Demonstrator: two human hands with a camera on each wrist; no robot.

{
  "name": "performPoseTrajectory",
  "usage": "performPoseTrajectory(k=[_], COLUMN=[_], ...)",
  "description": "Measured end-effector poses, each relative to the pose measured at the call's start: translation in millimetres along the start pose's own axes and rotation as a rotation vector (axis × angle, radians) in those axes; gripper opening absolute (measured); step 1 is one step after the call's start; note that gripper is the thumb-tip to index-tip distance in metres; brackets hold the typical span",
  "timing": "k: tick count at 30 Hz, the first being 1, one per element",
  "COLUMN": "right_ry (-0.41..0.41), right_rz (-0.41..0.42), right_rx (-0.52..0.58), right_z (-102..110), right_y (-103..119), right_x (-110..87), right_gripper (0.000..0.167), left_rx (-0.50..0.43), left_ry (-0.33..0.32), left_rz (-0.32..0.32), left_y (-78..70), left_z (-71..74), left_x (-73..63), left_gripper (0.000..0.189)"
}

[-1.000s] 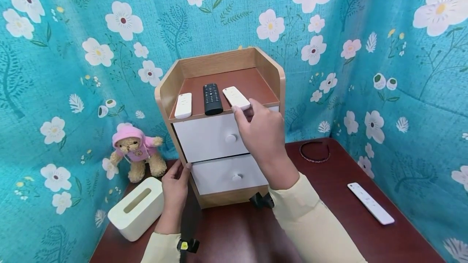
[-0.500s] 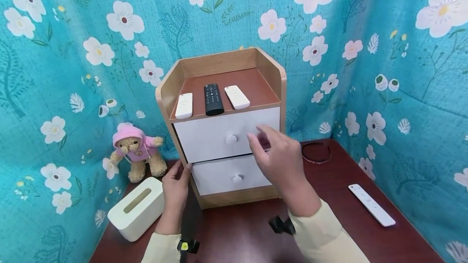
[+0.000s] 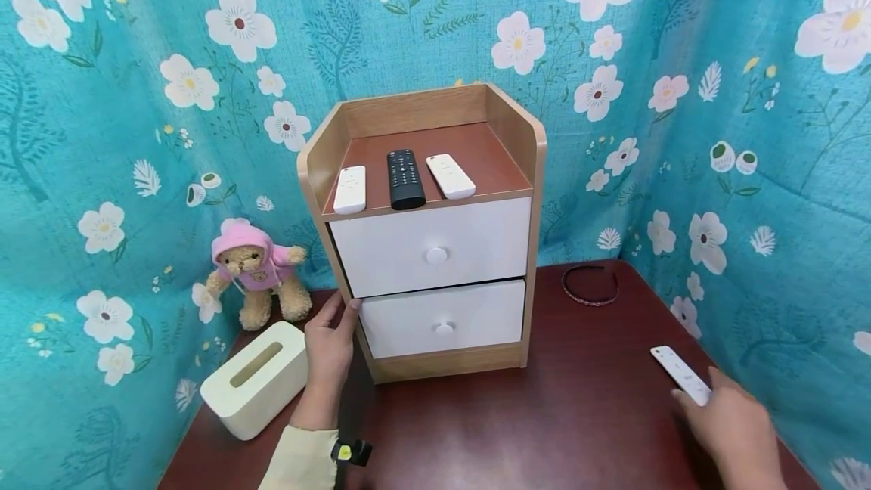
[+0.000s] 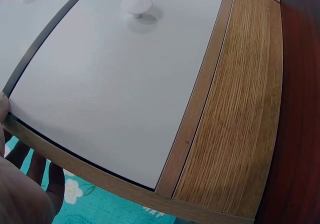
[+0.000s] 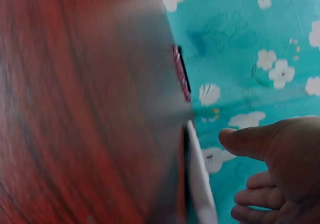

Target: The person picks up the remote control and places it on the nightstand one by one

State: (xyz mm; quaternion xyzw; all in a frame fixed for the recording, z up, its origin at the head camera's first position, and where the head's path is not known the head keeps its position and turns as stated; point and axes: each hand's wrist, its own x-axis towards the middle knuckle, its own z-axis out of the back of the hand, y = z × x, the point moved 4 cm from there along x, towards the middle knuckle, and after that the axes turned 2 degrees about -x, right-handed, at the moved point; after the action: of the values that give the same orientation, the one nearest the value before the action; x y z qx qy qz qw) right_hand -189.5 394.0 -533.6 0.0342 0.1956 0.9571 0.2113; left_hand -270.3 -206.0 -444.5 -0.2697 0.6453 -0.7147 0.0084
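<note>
My left hand (image 3: pixel 330 342) holds the left edge of a small wooden drawer cabinet (image 3: pixel 438 363), thumb at the front and fingers round the side. In the left wrist view the cabinet's side rail (image 4: pixel 95 170) hides part of the fingers. My right hand (image 3: pixel 735 426) reaches to a slim white remote control (image 3: pixel 680 373) on the table at the right. In the right wrist view the thumb and fingers stand apart beside the white remote's edge (image 5: pixel 201 179). On the cabinet top lie a white remote (image 3: pixel 350 190), a black remote (image 3: pixel 405 180) and another white remote (image 3: pixel 450 176), side by side.
A teddy bear in a pink hoodie (image 3: pixel 255 271) sits left of the cabinet, behind a cream tissue box (image 3: pixel 255 380). A dark headband (image 3: pixel 590 299) lies on the table (image 3: pixel 544 429) at the back right. Flowered turquoise cloth (image 3: pixel 408 44) hangs round the table. Both drawers are closed.
My right hand has let go of the right-hand white remote on the cabinet top and moved down and right to the remote on the table. My left hand stays at the cabinet.
</note>
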Motion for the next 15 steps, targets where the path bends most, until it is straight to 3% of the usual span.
performPoseTrajectory(k=[4,8,15], right_ry=[0.061,0.03,0.066], right_rz=[-0.104,-0.128,-0.122], right_rx=[0.005,0.01,-0.056], right_z=[-8,-12,-18], right_y=[-21,-27,-34], right_x=[3.8,4.0,4.5], right_gripper=[0.11,0.098,0.088], left_rx=[0.006,-0.012,-0.03], left_ry=[-0.022,-0.007,0.01], left_rz=[0.008,-0.009,-0.023], left_y=[1.3,0.6,1.7], left_z=[2.1,0.0,-2.5], left_x=[-0.8,0.6,3.0], left_gripper=[0.039,0.038,0.038])
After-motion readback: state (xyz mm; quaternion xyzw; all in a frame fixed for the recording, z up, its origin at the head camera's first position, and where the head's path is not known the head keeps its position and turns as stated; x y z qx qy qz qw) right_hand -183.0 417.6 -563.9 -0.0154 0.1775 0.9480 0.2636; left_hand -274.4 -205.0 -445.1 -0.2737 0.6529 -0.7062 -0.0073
